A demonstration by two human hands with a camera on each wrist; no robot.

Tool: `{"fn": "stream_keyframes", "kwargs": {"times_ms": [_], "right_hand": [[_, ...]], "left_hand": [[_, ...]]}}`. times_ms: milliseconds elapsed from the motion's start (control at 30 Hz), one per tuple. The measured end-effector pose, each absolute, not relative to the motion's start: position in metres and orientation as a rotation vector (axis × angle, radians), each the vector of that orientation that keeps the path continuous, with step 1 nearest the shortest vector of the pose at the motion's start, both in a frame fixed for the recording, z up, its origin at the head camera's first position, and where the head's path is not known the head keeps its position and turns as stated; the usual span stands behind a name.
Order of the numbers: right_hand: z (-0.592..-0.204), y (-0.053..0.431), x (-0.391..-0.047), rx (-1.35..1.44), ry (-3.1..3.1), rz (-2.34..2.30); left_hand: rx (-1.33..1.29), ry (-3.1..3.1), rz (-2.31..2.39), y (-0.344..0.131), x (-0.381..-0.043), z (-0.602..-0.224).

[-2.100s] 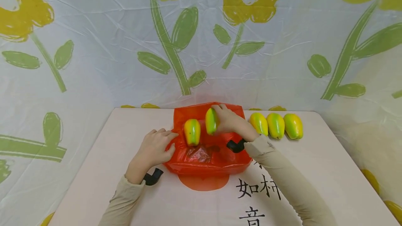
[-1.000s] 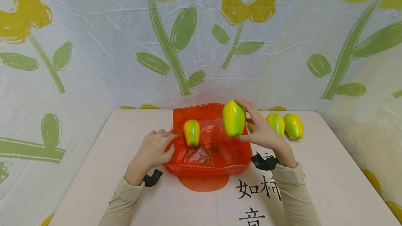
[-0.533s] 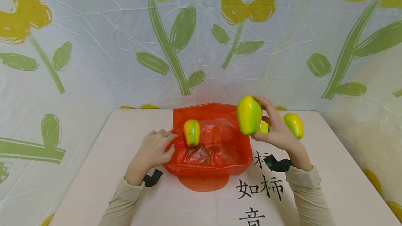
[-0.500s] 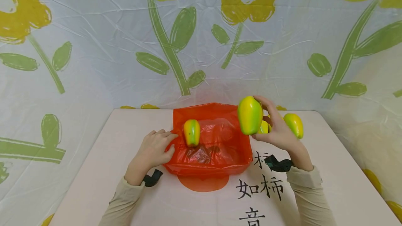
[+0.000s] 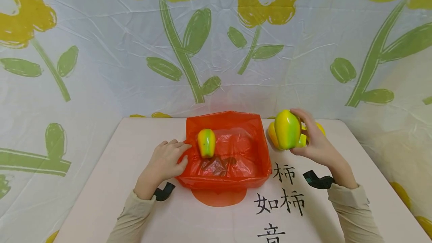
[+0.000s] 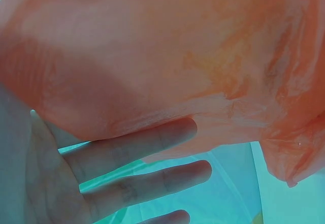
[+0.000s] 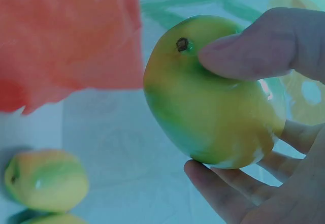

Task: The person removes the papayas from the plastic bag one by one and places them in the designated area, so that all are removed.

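My right hand (image 5: 314,140) holds a yellow-green mango (image 5: 287,129) up in front of the other mangoes right of the bag. In the right wrist view the thumb (image 7: 249,51) presses on the mango's skin near its dark stem spot, with fingers under the far side. A red plastic bag (image 5: 222,182) sits wide-mouthed at the middle of the table. One mango (image 5: 206,143) lies in its left part. My left hand (image 5: 166,160) lies at the bag's left side, thumb spread apart. Its straight fingers (image 6: 152,186) touch the bag's wall in the left wrist view.
Behind the right hand, other mangoes (image 5: 272,135) stand in a row at the table's back right, partly hidden by the hand and held mango. The pale table (image 5: 111,183) bears black characters (image 5: 280,201) in front. A flower-patterned curtain (image 5: 135,29) hangs behind.
The right hand has carried its mango out from over the bag, rightward to the row at the back right. The left hand, the bag and the mango inside stay put.
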State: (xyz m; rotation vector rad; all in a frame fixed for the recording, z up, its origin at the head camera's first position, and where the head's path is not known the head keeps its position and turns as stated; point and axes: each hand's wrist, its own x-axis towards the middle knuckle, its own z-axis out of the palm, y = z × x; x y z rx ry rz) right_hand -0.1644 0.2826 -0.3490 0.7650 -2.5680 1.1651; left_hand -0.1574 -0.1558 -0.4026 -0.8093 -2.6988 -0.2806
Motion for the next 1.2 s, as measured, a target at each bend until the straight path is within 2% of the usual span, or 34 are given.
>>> {"fn": "stream_keyframes", "kwargs": {"times_ms": [733, 1200], "right_hand": [[-0.424, 0.307, -0.146, 0.670, -2.870, 1.083], [-0.446, 0.312, -0.143, 0.695, -2.907, 1.138]], "left_hand": [[-0.815, -2.700, -0.287, -0.155, -0.158, -0.404], [-0.816, -2.709, -0.281, -0.155, -0.159, -0.405]]}}
